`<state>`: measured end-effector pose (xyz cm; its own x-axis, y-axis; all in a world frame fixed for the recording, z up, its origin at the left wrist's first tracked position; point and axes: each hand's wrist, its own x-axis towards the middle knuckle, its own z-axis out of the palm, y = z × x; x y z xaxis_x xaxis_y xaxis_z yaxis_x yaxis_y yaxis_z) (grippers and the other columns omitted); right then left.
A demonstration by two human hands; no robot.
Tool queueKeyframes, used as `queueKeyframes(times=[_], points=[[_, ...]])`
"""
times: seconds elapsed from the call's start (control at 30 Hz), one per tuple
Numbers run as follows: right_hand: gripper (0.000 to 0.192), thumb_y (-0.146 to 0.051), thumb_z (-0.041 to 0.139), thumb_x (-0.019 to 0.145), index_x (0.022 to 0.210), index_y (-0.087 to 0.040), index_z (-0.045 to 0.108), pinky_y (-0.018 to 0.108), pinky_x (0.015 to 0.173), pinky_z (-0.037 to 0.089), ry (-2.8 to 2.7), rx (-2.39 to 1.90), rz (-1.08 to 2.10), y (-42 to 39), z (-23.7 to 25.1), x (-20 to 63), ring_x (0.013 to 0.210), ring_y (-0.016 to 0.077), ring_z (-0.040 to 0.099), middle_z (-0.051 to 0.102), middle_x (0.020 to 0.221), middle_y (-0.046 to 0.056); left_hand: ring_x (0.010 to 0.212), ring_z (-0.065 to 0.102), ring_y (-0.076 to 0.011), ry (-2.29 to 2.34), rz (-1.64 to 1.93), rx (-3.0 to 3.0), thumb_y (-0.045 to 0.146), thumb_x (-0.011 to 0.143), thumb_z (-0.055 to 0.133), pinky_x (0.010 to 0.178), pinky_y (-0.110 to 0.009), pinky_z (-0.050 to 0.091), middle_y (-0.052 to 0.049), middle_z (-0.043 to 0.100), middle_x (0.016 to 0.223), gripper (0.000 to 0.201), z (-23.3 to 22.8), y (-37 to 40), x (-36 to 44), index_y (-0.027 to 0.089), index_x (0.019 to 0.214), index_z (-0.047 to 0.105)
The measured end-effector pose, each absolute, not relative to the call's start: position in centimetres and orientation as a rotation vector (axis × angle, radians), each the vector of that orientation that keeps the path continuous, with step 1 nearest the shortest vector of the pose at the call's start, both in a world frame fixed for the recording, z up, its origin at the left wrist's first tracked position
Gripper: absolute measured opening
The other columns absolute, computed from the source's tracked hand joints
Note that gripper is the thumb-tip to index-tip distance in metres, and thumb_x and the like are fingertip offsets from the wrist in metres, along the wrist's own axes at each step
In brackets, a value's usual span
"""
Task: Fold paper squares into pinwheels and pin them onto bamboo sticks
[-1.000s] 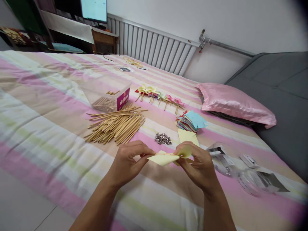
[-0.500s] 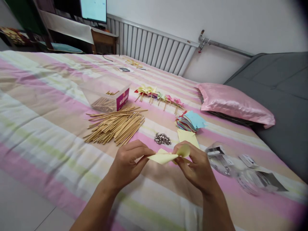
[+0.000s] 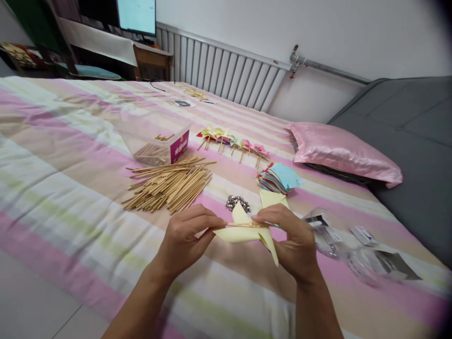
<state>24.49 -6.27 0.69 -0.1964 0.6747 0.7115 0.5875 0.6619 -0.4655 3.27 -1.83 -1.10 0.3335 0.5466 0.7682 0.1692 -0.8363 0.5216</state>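
Observation:
My left hand and my right hand hold a pale yellow paper piece between them, above the striped bedspread. The fingertips of both hands pinch the paper near its middle. A thin wooden stick seems to lie across the paper between the fingers. One pointed flap hangs down toward my right palm and another stands up behind. Just beyond the paper lie a small heap of silver pins and a yellow paper square.
A pile of wooden sticks lies left of centre, with a clear plastic box behind it. Finished paper pinwheels sit in a row farther back. A stack of coloured paper, clear plastic bags and a pink pillow are to the right.
The yellow paper has opened out: a curled flap at my right fingers has dropped into a long point, and another flap now stands up. My right hand moved slightly left and closer over the paper.

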Motion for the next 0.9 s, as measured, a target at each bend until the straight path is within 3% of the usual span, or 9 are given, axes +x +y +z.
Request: queueKeyframes(times=[0.4, 0.9], points=[[0.007, -0.016, 0.062, 0.078, 0.08, -0.022, 0.059, 0.033, 0.067, 0.045, -1.95, -1.074, 0.279, -6.56, 0.92, 24.2, 0.075, 0.0192, 0.06, 0.065, 0.077, 0.004, 0.065, 0.061, -0.0138, 0.624, 1.352, 2.247, 0.009, 0.081, 0.056, 0.057, -0.024, 0.048, -0.005, 0.068, 0.069, 0.014, -0.97, -2.03, 3.5, 0.017, 0.08, 0.068], [0.004, -0.018, 0.054, 0.08, 0.08, -0.02, 0.057, 0.033, 0.074, 0.042, -2.058, -1.134, 0.413, -6.89, 1.55, 24.34, 0.083, 0.0197, 0.058, 0.063, 0.084, 0.004, 0.065, 0.059, -0.0124, 0.611, 1.209, 2.199, 0.008, 0.08, 0.057, 0.057, -0.023, 0.046, -0.004, 0.067, 0.071, 0.012, -1.45, -2.11, 3.68, 0.016, 0.081, 0.067]])
